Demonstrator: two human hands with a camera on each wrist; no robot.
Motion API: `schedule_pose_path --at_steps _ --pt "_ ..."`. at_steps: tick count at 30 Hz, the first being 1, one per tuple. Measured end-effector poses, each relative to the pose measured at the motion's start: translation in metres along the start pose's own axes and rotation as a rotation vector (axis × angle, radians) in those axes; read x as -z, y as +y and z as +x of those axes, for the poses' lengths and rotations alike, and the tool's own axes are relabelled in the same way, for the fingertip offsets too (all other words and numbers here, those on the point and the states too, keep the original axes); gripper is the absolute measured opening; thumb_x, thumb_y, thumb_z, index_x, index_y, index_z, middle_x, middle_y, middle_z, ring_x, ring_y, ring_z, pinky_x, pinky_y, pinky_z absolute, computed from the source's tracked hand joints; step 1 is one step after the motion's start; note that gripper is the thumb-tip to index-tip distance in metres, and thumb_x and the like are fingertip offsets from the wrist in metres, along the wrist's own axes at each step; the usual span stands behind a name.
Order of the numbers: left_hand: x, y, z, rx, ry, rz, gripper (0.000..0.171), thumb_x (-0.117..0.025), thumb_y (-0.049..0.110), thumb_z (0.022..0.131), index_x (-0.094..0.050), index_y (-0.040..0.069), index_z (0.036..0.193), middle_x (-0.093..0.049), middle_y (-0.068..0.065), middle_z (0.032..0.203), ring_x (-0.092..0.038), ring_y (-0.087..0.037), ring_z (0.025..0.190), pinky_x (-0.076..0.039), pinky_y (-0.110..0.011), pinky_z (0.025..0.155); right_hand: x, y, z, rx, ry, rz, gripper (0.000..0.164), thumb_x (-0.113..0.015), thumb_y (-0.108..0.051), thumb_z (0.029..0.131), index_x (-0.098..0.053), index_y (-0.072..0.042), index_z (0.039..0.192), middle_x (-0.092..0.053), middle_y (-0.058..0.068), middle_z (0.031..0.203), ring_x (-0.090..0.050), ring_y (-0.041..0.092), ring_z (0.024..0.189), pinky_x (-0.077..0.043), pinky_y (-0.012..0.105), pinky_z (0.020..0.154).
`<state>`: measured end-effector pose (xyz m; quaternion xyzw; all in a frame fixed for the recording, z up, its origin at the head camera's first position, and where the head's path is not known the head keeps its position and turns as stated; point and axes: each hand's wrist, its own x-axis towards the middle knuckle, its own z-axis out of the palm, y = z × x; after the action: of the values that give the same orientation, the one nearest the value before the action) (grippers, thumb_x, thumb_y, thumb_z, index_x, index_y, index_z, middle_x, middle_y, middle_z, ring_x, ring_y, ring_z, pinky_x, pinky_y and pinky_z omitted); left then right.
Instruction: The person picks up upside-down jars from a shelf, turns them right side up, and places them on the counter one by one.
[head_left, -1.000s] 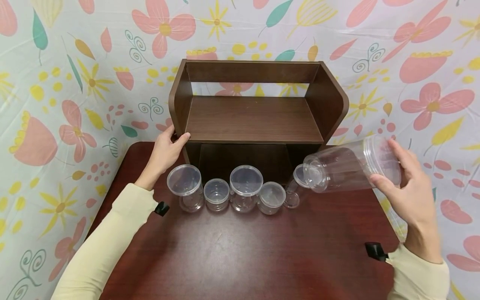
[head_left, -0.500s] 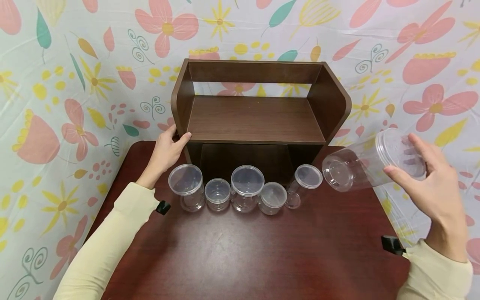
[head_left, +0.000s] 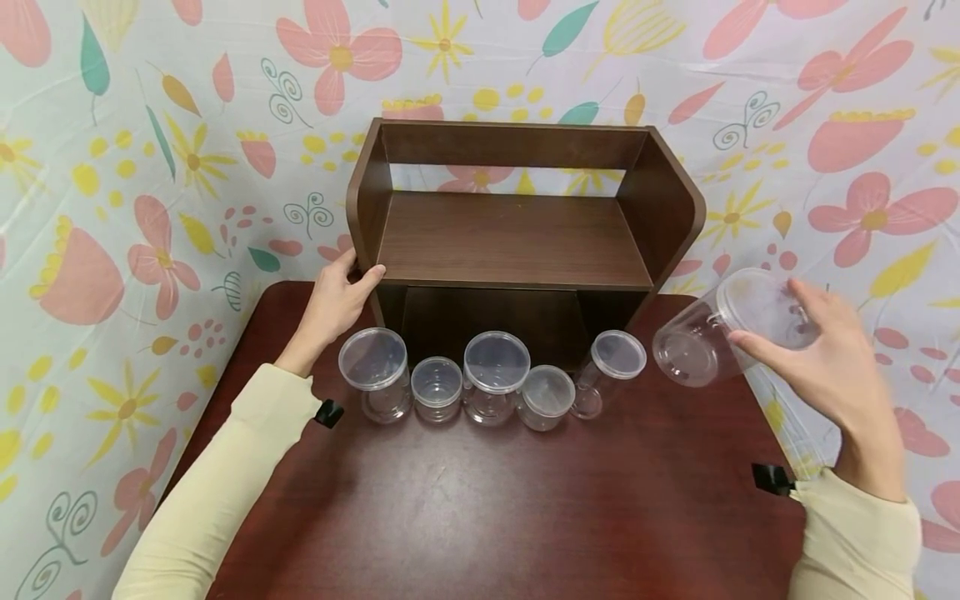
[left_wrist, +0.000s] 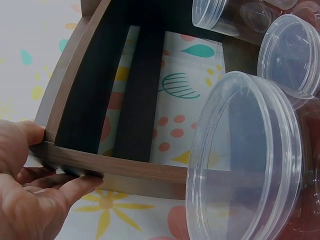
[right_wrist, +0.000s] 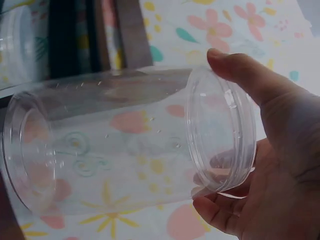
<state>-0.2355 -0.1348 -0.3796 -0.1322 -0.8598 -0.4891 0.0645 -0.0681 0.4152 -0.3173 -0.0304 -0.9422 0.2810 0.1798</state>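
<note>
My left hand (head_left: 335,304) grips the left side panel of a dark brown two-tier shelf (head_left: 510,237), thumb at the front edge; the left wrist view also shows these fingers (left_wrist: 75,192) at the panel. My right hand (head_left: 836,358) holds a large clear plastic jar (head_left: 701,337) by its lidded end. Tilted, with its base toward the lower left, the jar is over the right side of the table. In the right wrist view, thumb and fingers lie around the clear lid (right_wrist: 222,130), and the jar (right_wrist: 120,135) looks see-through, with no contents visible.
Several lidded clear jars line up before the shelf: a wide one (head_left: 372,367), a short one (head_left: 437,387), another wide one (head_left: 496,367), a short one (head_left: 546,396) and a narrow one (head_left: 618,354). Patterned cloth (head_left: 187,250) surrounds the reddish-brown table (head_left: 465,517).
My right hand has carried the jar rightward, away from the narrow jar, then slightly back left. The jar now leans closer to upright. My left hand keeps its grip on the shelf.
</note>
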Motion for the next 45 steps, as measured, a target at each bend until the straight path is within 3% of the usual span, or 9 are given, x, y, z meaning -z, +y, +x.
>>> schedule_pose_path --at_steps 7,21,36,45 --pt "0.001 -0.001 -0.001 0.011 -0.001 -0.006 0.047 -0.061 0.031 0.105 -0.056 0.002 0.141 -0.063 -0.023 0.134 -0.060 -0.035 0.118 -0.049 -0.051 0.100 -0.025 0.015 0.005 0.002 -0.085 0.005 0.099 -0.086 -0.032 0.084 -0.032 0.004 0.159 -0.031 0.038 0.157 -0.022 0.056 0.145 -0.017 0.072 0.115" --pt "0.001 -0.001 0.001 -0.003 0.011 -0.024 0.046 -0.062 0.032 0.105 -0.058 0.001 0.138 -0.065 -0.022 0.128 -0.061 -0.033 0.111 -0.049 -0.048 0.096 -0.068 0.035 -0.003 0.052 -0.108 0.011 0.101 -0.091 -0.029 0.078 -0.037 0.012 0.153 -0.039 0.043 0.147 -0.031 0.063 0.136 -0.024 0.073 0.110" --pt "0.000 -0.002 0.000 -0.013 0.023 -0.049 0.044 -0.064 0.029 0.104 -0.059 0.001 0.138 -0.065 -0.022 0.129 -0.062 -0.033 0.112 -0.050 -0.049 0.097 -0.099 0.052 -0.011 0.103 -0.092 0.018 0.096 -0.094 -0.024 0.072 -0.044 0.017 0.144 -0.046 0.043 0.141 -0.037 0.064 0.129 -0.028 0.071 0.106" --pt "-0.001 -0.002 -0.001 -0.012 0.024 -0.058 0.046 -0.065 0.028 0.104 -0.057 0.001 0.141 -0.064 -0.023 0.133 -0.062 -0.034 0.117 -0.050 -0.050 0.100 -0.115 0.061 -0.015 0.106 -0.113 0.060 0.104 -0.097 -0.019 0.068 -0.040 0.019 0.146 -0.041 0.046 0.143 -0.033 0.066 0.131 -0.025 0.074 0.107"
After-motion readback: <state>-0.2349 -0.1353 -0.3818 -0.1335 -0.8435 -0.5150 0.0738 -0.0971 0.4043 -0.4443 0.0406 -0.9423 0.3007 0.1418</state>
